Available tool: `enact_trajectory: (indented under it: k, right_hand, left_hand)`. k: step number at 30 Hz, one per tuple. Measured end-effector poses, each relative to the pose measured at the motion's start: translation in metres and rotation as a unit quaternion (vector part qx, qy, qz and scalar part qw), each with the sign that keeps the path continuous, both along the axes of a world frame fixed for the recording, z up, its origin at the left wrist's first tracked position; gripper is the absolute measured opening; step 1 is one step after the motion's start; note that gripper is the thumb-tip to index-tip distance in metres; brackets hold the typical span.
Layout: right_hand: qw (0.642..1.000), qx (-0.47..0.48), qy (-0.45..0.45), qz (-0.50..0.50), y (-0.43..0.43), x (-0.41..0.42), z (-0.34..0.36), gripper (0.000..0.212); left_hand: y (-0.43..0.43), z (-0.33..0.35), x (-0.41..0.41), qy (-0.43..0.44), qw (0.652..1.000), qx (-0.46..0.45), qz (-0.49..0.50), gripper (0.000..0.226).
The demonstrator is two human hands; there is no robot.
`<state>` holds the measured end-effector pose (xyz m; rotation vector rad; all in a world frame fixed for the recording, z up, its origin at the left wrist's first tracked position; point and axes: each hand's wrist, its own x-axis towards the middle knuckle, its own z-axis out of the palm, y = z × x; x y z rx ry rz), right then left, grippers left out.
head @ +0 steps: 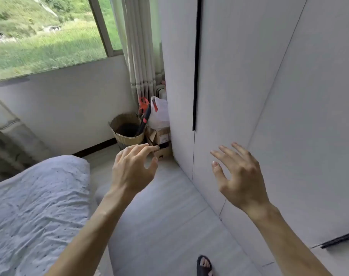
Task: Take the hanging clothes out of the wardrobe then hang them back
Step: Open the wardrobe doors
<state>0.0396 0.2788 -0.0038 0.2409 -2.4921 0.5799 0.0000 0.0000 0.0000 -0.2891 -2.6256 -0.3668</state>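
Wardrobe [239, 66] doors are smooth, flat, white; left hand [132, 170] and right hand [240, 176] hover, fingers spread, empty.

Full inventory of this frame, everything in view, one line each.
wardrobe: 1, pale grey, right, doors shut
door handles: 2, black, on wardrobe doors
window: 1, grey frame, upper left
curtain: 1, off-white, left of wardrobe
basket: 1, tan wicker, floor below curtain
plastic bag: 1, white, on the boxes
cardboard boxes: count unclear, brown, between basket and wardrobe
bed sheet: 1, pale blue dotted, lower left
sandal: 1, black, on foot, bottom centre
left hand: 1, empty, mid-frame
right hand: 1, empty, fingers spread, before wardrobe
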Motion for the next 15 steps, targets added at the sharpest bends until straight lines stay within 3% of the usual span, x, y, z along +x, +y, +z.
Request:
enact_trajectory:
  k: [9, 15]
  right_hand:
    - [0.999, -0.001, -0.038, -0.003, 0.003, -0.193, -0.03, 0.041]
    - [1.0, 0.025, -0.009, -0.007, 0.001, -0.297, -0.015, 0.041]
  left_hand:
    - [0.012, -0.013, -0.18, -0.012, 0.999, -0.049, 0.007, 0.033]
    - [0.013, -0.002, -0.293, -0.019, 1.0, -0.003, -0.01, 0.037]
